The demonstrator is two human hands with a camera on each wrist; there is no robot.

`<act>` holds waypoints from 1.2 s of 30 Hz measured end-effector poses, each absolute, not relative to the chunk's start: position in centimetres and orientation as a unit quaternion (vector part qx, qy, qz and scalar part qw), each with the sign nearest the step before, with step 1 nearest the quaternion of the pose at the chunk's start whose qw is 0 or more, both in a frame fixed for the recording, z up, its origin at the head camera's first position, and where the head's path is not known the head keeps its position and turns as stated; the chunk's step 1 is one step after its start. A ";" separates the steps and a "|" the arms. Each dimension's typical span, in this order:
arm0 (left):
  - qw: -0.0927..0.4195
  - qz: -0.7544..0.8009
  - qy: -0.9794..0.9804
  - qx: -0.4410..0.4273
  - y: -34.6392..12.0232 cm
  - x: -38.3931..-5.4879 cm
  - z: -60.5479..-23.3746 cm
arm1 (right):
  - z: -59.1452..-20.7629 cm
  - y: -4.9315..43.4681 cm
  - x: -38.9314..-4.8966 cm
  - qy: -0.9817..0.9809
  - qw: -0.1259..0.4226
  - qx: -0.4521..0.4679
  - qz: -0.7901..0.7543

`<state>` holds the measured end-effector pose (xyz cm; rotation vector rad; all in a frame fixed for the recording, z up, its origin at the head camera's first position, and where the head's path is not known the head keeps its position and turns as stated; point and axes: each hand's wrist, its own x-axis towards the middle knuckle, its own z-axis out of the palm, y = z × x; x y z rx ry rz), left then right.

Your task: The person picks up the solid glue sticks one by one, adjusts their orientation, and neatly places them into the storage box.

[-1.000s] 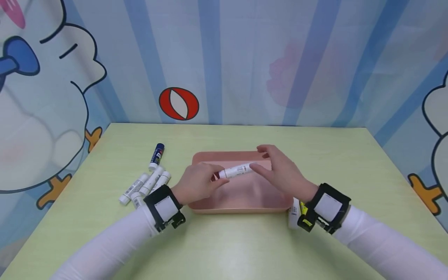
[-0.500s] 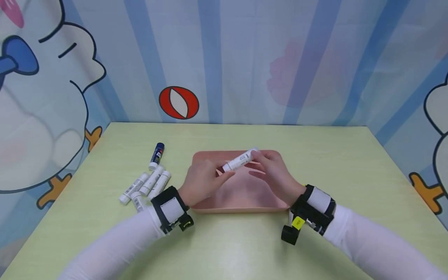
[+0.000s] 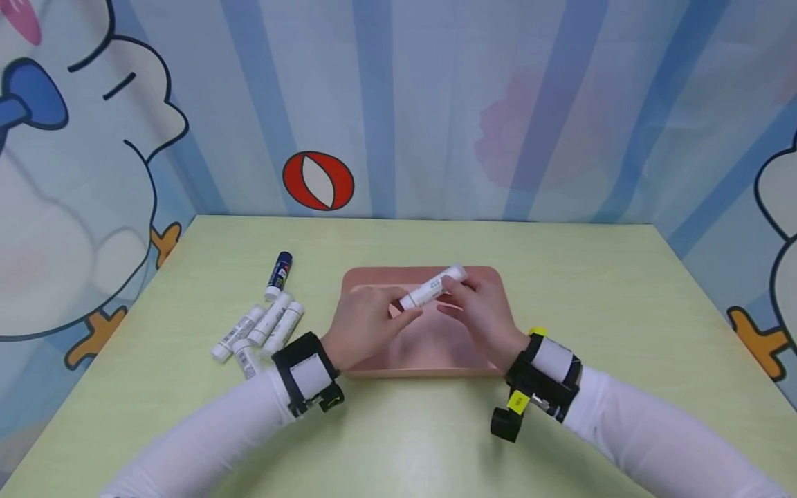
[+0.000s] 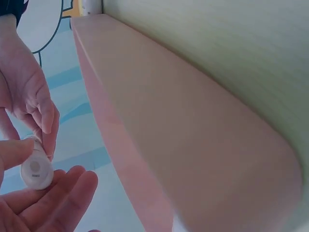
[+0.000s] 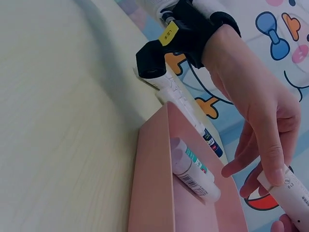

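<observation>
Both hands hold one white glue stick [image 3: 432, 287] over the pink tray [image 3: 423, 371], its right end tilted up. My left hand [image 3: 364, 321] pinches the lower left end between thumb and fingers. Toward the upper right end, my right hand [image 3: 486, 318] grips it with thumb and fingers. In the left wrist view, the round end of the glue stick [image 4: 37, 170] faces the camera between the left thumb and fingers. From the right wrist view, small print shows on the held glue stick [image 5: 292, 198]. White tubes with a green label [image 5: 195, 171] lie inside the tray there.
Several white glue sticks [image 3: 283, 328] lie in a loose group left of the tray. Beyond them lies a navy-and-white glue stick [image 3: 278, 275]. A patterned curtain [image 3: 423, 111] borders the table's far edge. A white object [image 4: 91, 7] shows past the tray's far end.
My right hand has turned inward and taken hold of the glue stick, whose right end has risen. My left hand has shifted slightly right, keeping its pinch.
</observation>
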<state>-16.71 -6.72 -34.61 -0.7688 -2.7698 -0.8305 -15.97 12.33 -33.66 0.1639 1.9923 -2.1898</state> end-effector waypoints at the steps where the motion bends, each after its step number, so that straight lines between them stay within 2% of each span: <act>1: 0.073 -0.273 -0.924 -0.257 -6.8 -16.7 -34.6 | -33.7 12.3 -16.0 0.670 0.089 0.055 -0.735; 11: 0.031 -0.164 -0.955 -0.245 -9.3 -16.8 -35.0 | -34.4 12.7 -16.9 0.707 0.087 0.071 -0.698; 18: 0.069 -0.079 -0.968 -0.226 -11.6 -17.4 -34.7 | -34.9 13.4 -18.6 0.733 0.071 0.074 -0.673; 20: 0.060 -0.082 -0.972 -0.211 -12.3 -17.7 -34.7 | -34.8 13.5 -19.1 0.740 0.073 0.070 -0.665; 25: -0.012 -0.129 -0.981 -0.143 -13.8 -18.7 -35.2 | -34.1 13.4 -20.3 0.762 0.094 0.055 -0.639; 32: -0.152 -0.244 -0.957 -0.050 -14.7 -19.6 -36.0 | -33.7 12.2 -21.1 0.801 0.155 0.035 -0.577; 36: -0.194 -0.280 -0.939 -0.037 -14.5 -19.7 -36.2 | -33.9 10.3 -21.0 0.812 0.179 0.013 -0.555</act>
